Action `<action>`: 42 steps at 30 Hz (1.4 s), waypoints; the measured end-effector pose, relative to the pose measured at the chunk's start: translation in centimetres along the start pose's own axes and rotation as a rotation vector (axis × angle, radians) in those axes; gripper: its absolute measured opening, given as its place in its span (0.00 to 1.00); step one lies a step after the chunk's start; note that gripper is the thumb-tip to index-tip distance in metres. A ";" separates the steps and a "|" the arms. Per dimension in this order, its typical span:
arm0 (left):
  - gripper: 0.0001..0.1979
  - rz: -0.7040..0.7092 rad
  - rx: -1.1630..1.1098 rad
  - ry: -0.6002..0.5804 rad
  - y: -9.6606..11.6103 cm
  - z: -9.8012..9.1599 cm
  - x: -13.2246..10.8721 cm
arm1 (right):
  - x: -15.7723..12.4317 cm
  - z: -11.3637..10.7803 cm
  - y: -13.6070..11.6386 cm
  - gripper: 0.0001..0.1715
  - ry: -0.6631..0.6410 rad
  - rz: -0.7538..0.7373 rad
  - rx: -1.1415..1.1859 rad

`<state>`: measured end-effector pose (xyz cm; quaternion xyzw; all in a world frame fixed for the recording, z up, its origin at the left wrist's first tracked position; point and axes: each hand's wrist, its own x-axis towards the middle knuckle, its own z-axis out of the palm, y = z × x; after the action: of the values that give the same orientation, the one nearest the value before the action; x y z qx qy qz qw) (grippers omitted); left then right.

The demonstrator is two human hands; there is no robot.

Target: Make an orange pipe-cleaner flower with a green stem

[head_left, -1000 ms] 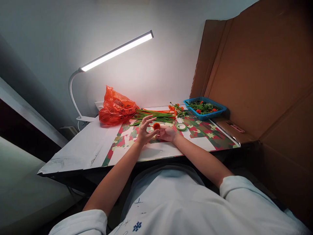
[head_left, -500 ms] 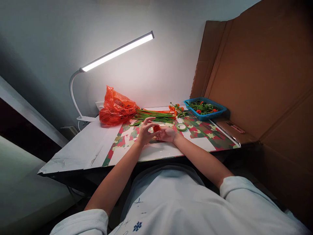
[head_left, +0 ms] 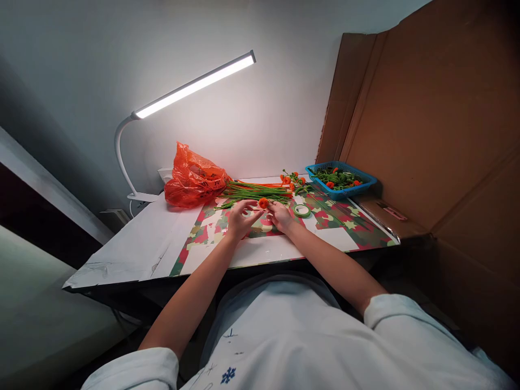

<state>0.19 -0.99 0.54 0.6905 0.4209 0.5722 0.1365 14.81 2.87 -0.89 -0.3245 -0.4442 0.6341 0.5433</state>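
An orange flower head (head_left: 263, 203), round and ruffled, shows between my two hands over the table. My right hand (head_left: 281, 218) is closed on the flower from the right, its fingers curled just below the bloom; any stem is hidden. At the flower's left edge is my left hand (head_left: 240, 219), thumb and fingers apart in a C shape. Its fingertips come near the bloom, and I cannot tell if they touch it. Behind the hands lies a bundle of green stems (head_left: 260, 192). A roll of green tape (head_left: 301, 211) rests to the right of my right hand.
An orange plastic bag (head_left: 195, 179) sits at the back left, beside a lit desk lamp (head_left: 195, 86). More orange flowers (head_left: 293, 180) lie near a blue basket (head_left: 365, 181) of greenery. Tall cardboard (head_left: 426, 119) stands on the right, with a box cutter (head_left: 392, 211) near it.
The flower has risen and turned, so its bright bloom now faces up. My right hand has turned from palm up to curled round it; my left hand's fingers have lowered.
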 end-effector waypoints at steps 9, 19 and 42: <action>0.20 -0.142 -0.170 -0.023 -0.3 0.6 -0.1 | -0.4 0.6 0.4 0.11 0.116 -0.218 -0.182; 0.26 -0.266 -0.339 -0.005 -1.2 1.0 0.0 | -0.5 1.2 0.9 0.07 0.120 -0.311 -0.322; 0.23 -0.145 -0.258 -0.065 -0.5 0.7 0.0 | -0.8 0.4 -0.5 0.04 -0.169 0.167 0.051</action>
<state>0.60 -0.51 0.04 0.6531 0.3881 0.5875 0.2787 14.79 2.02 -0.33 -0.2920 -0.4435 0.7133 0.4574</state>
